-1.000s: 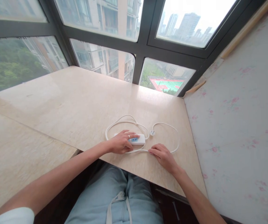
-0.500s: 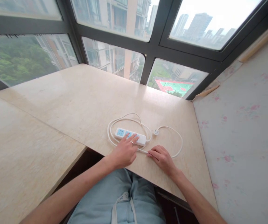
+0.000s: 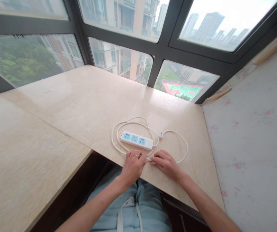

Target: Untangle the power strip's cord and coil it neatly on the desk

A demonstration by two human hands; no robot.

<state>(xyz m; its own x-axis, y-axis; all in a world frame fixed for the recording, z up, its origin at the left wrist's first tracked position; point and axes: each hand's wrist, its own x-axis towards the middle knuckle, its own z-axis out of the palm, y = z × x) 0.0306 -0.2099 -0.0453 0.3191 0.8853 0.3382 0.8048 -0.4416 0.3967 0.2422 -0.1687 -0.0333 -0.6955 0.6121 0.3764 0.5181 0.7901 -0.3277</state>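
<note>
A white power strip (image 3: 136,140) with three blue socket faces lies on the tabletop just beyond my hands. Its white power cord (image 3: 112,135) loops around it and runs toward me. My left hand (image 3: 133,164), with a ring on one finger, is closed on the cord in front of the strip. Close beside it, my right hand (image 3: 165,163) pinches the same cord, and a short stretch shows between the two. From my right hand the cord curves right and back to its plug (image 3: 161,134), which rests right of the strip.
The marbled beige tabletop (image 3: 80,103) reaches back to dark-framed windows (image 3: 162,51). A flowered wall (image 3: 254,138) bounds it on the right. At the left, a second tabletop section (image 3: 32,154) has an edge beside a dark gap (image 3: 78,183). My legs are beneath the front edge.
My left hand has come off the power strip's sockets toward me and taken hold of the cord. My right hand stays on the cord. The view has shifted slightly.
</note>
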